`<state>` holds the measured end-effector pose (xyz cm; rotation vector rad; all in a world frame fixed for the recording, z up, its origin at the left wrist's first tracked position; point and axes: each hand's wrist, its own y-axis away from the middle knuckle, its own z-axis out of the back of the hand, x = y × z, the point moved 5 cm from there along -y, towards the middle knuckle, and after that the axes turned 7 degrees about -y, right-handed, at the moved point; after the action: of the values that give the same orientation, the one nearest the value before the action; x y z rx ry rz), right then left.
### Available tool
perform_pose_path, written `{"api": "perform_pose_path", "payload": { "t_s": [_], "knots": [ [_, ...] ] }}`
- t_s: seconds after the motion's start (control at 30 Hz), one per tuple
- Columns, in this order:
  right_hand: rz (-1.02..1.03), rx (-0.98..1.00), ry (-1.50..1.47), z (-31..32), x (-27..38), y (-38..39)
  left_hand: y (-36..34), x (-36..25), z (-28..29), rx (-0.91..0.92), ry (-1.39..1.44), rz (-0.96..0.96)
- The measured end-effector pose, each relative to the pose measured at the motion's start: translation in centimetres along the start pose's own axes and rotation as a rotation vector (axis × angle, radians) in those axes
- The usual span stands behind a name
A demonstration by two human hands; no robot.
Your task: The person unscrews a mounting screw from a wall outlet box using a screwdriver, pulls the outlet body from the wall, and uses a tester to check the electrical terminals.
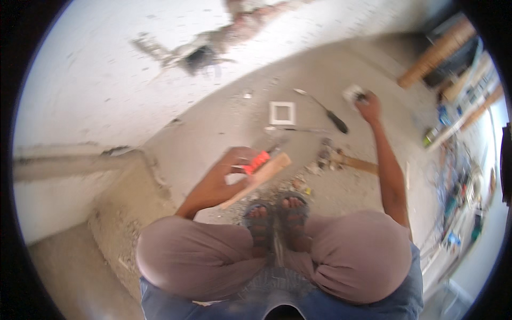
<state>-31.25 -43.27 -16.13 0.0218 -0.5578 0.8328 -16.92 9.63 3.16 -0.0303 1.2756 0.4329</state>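
My left hand (234, 169) is closed around a flat wooden strip (272, 172) and a red-handled tool (258, 162). A greyish end shows past the red handle, too blurred to name. Stretched far forward on the right, my right hand (369, 108) has its fingers closed at a small white piece (352, 94) with a dark part, close to the floor. Between the hands lie a white square frame (282, 113) and a screwdriver (337, 121) with a dark handle. A thin rod (301, 129) lies below the frame.
A hammer (360, 164) with a wooden handle lies among rubble before my sandalled feet (290, 213). The white wall (117, 80) ahead has a broken hole (200, 58). At left is a concrete ledge (125, 213); wooden posts (437, 53) and tangled clutter (453, 197) line the right.
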Motion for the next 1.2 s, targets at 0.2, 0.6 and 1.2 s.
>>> {"api": "perform_pose_path", "payload": {
  "t_s": [0.2,0.6,1.2],
  "knots": [
    [-0.193,-0.096,0.118,3.1,-5.6,1.4,1.3,0.4,-0.3,0.215,-0.048,0.057],
    [-0.340,-0.044,0.265,2.8,-6.2,3.0,1.4,0.0,-1.1,0.281,0.022,0.041],
    [0.289,-0.174,-0.313,3.0,17.5,2.6,3.0,-13.6,13.1,-0.284,-0.102,-0.467]
  ]
}}
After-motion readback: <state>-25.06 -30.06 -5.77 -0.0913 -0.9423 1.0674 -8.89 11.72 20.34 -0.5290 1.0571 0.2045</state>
